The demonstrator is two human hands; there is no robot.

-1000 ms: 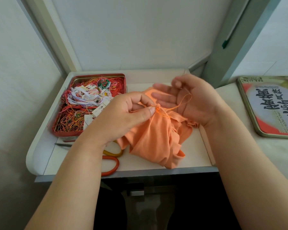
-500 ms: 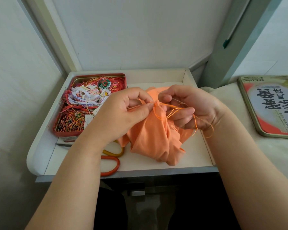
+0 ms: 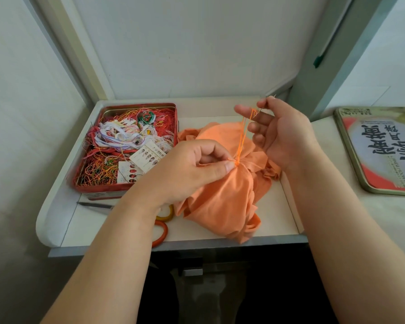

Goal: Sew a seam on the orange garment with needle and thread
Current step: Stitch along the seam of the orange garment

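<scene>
The orange garment [image 3: 225,197] lies bunched on the white tray-like table top [image 3: 274,220]. My left hand [image 3: 192,171] pinches a fold of the cloth between thumb and forefinger at the stitch point. Orange thread [image 3: 243,136] runs taut up from that point to my right hand [image 3: 278,134], raised behind the garment. The right thumb and forefinger pinch a thin needle [image 3: 270,98], whose tip shows above the fingers; the other fingers are spread.
A red tin [image 3: 91,183] full of tangled coloured threads and needle cards stands at the left. Orange-handled scissors [image 3: 160,230] lie by the front edge, partly under my left forearm. A printed tin lid [image 3: 379,148] rests on the surface to the right.
My right hand has risen from the cloth, up and back to the right, drawing the thread taut. My left hand keeps its pinch on the fold.
</scene>
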